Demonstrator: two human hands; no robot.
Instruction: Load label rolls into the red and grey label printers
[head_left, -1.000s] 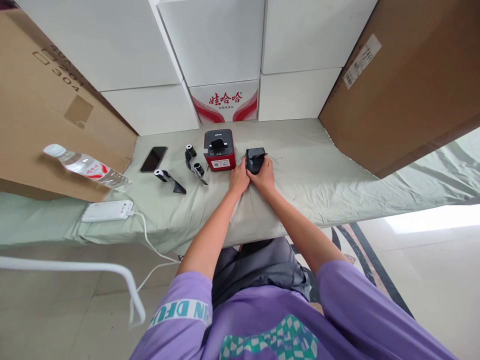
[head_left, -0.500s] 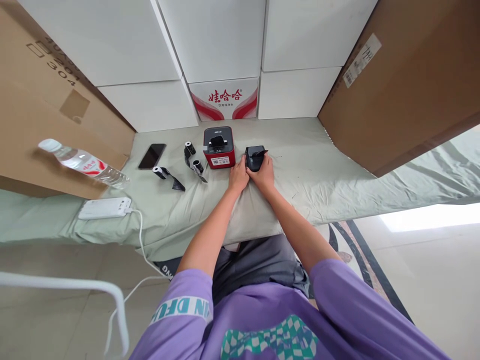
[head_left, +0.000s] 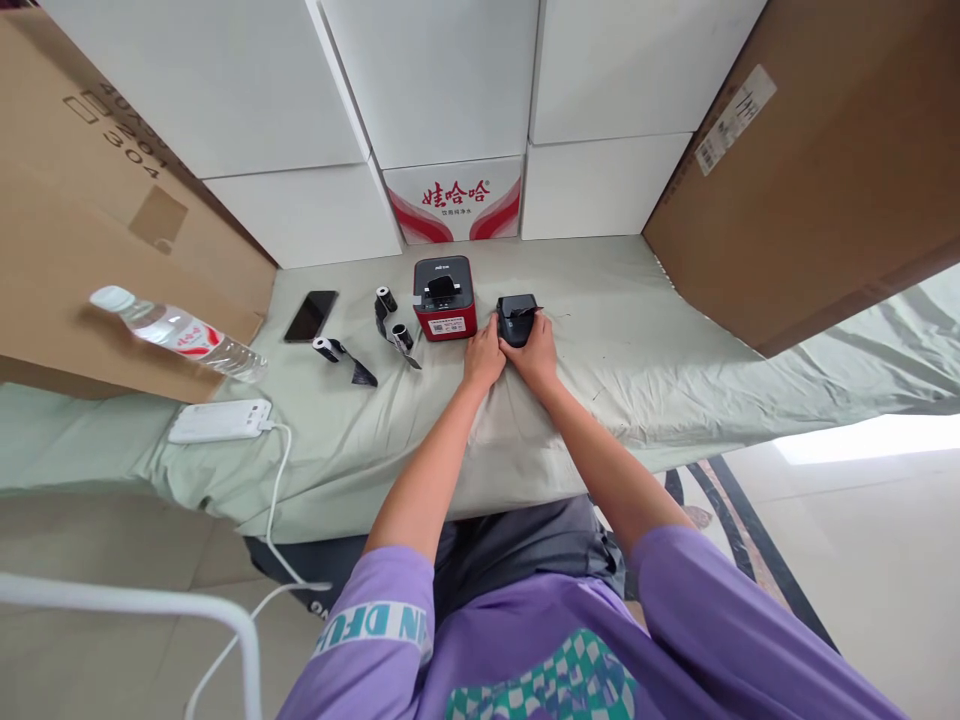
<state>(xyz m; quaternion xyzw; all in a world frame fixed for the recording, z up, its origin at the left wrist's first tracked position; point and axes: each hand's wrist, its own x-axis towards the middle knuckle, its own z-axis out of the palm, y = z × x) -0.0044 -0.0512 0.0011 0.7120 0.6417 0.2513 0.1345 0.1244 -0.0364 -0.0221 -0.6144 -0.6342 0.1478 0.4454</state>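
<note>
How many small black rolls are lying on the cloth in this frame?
3. One roll lies nearest the phone, trailing a dark strip. Two more sit left of the red printer: a far roll and a near roll. Others may be hidden inside the devices.

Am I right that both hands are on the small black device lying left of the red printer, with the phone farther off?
Not quite. In the head view both hands, left hand and right hand, are on the small black device, but it lies right of the red printer. The phone is farther left.
</note>
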